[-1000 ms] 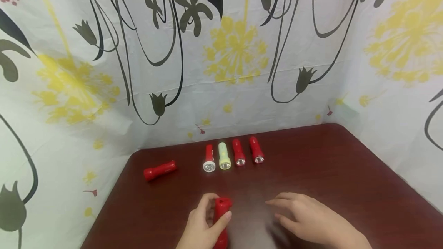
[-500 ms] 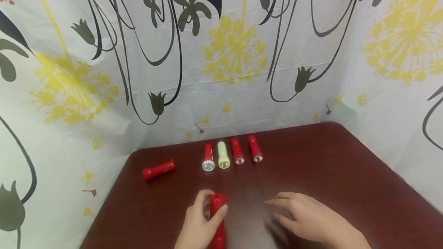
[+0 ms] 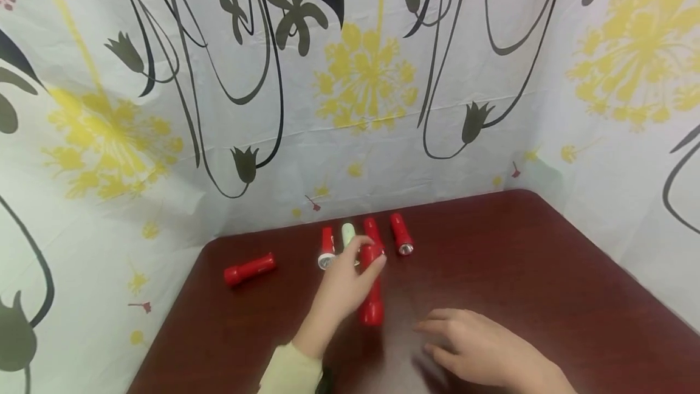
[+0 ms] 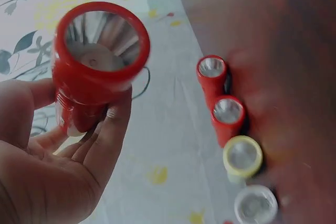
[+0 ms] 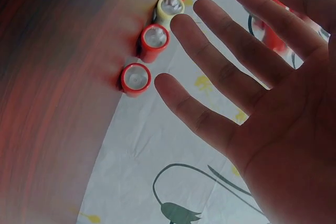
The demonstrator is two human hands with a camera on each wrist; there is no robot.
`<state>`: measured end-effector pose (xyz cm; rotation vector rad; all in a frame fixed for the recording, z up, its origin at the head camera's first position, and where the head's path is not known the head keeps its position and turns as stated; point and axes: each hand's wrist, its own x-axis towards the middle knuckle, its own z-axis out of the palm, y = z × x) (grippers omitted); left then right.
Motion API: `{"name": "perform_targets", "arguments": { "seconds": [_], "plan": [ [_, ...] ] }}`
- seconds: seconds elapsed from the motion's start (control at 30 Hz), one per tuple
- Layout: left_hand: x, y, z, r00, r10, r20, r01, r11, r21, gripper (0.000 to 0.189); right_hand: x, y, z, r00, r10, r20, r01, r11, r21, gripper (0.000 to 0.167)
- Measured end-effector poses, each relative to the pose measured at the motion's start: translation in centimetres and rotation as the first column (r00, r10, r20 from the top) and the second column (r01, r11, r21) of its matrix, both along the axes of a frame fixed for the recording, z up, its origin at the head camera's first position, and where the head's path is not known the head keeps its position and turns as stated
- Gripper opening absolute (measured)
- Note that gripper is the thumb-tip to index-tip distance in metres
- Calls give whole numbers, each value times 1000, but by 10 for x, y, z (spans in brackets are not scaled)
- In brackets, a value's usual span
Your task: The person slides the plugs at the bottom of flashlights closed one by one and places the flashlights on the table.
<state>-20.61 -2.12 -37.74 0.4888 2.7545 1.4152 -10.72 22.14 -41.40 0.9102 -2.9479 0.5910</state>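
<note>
My left hand (image 3: 346, 281) grips a red flashlight (image 3: 372, 297) by its barrel, its wide head towards me. The left wrist view looks into that flashlight's silvery reflector (image 4: 100, 40), with fingers curled round the body. In the head view it overlaps the row at the back: a red flashlight with a white rim (image 3: 327, 245), a pale green one (image 3: 348, 233), a red one (image 3: 370, 225) and another red one (image 3: 401, 236) at the right end. My right hand (image 3: 476, 342) is held over the table's near right, fingers extended and holding nothing.
One more red flashlight (image 3: 250, 269) lies on its side at the table's left. The dark red-brown table (image 3: 492, 248) meets a white floral cloth (image 3: 350, 151) hanging behind and at both sides.
My left hand has carried the red flashlight away from me and slightly right, from the near edge up to the row. The right hand stays nearly still.
</note>
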Motion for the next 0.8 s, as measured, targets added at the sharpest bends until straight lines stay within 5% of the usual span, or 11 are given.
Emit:
{"name": "perform_targets", "arguments": {
  "seconds": [0.13, 0.33, 0.57, 0.7, 0.73, 0.8],
  "plan": [
    [-31, 29, 8, 994, -56, 95, 42, 990, 137, 44, 0, -2, 0, 999, 21, 28, -21, 1000, 10, 29],
    [-76, 80, 17, 947, -126, 294, 34, 954, 298, 58, 1, -3, -1, 998, 55, -10, -55, 998, 28, 29],
    [-129, 142, 6, 987, -26, 161, 23, 1000, 20, 59, 0, -2, -10, 990, 138, 14, -137, 989, -54, 23],
    [-157, 161, -11, 999, 4, 42, 3, 983, -182, 38, -3, 1, -18, 988, 150, -23, -151, 988, -42, 26],
    [-175, 167, -29, 1000, 4, -1, -4, 975, -221, 31, -3, 1, -17, 989, 145, -22, -146, 989, -37, 26],
    [-194, 174, -44, 1000, -3, -6, 2, 955, -296, 21, -2, 0, -16, 989, 144, -32, -144, 989, -29, 25]
  ]
}}
